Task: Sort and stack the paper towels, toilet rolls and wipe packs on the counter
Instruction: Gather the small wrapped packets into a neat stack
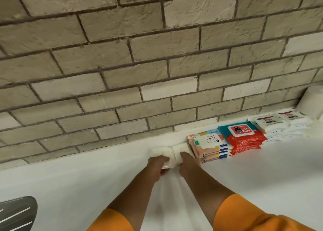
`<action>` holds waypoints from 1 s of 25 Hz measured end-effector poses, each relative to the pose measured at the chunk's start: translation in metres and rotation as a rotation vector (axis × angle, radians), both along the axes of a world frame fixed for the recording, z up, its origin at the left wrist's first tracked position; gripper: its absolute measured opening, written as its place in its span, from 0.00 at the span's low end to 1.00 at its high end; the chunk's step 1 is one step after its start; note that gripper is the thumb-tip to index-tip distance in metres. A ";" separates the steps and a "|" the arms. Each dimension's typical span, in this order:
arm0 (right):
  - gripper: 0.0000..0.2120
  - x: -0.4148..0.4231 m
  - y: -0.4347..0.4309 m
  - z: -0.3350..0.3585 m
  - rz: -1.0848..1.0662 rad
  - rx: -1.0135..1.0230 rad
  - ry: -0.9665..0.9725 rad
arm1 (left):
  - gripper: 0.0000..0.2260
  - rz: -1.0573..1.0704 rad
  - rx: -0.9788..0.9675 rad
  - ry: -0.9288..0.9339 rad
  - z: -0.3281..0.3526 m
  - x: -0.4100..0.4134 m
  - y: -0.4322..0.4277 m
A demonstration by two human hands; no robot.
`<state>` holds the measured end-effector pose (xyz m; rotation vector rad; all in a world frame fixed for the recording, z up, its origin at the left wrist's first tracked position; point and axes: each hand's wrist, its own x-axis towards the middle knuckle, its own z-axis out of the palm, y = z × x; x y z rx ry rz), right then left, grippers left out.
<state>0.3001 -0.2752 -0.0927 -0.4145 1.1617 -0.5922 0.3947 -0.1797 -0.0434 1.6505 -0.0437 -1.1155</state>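
Head view. White paper packs (161, 151): two low piles side by side, touching, set hard against the back edge of the counter (262, 181) under the brick wall (157, 56), about midway along. Left hand (157, 164): fingers curled over the near end of the left pile, pack edge showing beneath the palm, so grasping it. Right hand (187, 162): fingertips laid on the near end of the right pile, thumb hidden, so clasped or merely pressing cannot be told. Packs judged light, soft and squashy, probably slippery; likely best taken by the short ends or flat between both palms, squeezed little to keep the corners square. Rightward along the back edge: pastel wipe packs (208, 145), stacked, just beside the paper; red wipe packs (244, 140), stacked, touching the pastel ones; white wipe packs (269, 124) in two stacks; toilet roll (309, 103) at the far right, partly cut off. Wipe packs judged heavier and floppy. No box, tray or basket in view, only sealed wrappers with contents unseen. Grey ridged object (17, 213) at the near left corner.
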 end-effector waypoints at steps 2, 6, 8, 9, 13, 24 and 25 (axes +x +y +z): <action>0.20 -0.006 0.011 0.006 -0.104 0.078 -0.080 | 0.17 0.012 -0.041 0.062 -0.005 0.004 0.006; 0.24 -0.020 0.036 0.020 -0.096 0.058 -0.186 | 0.16 0.047 -0.100 0.113 -0.007 0.004 0.026; 0.20 -0.032 0.052 0.029 0.089 0.022 -0.188 | 0.16 0.055 -0.141 0.121 -0.003 0.001 0.044; 0.18 -0.039 0.060 0.033 0.155 -0.012 -0.176 | 0.16 0.055 -0.164 0.119 -0.002 -0.001 0.054; 0.25 -0.072 0.086 0.038 0.427 -0.240 -0.125 | 0.23 -0.081 -0.298 0.056 0.010 -0.013 0.110; 0.27 -0.118 0.149 0.062 0.849 -0.595 0.052 | 0.27 -0.237 -0.274 -0.171 0.008 -0.061 0.204; 0.27 -0.118 0.151 0.065 0.867 -0.622 0.055 | 0.27 -0.245 -0.279 -0.187 0.008 -0.062 0.206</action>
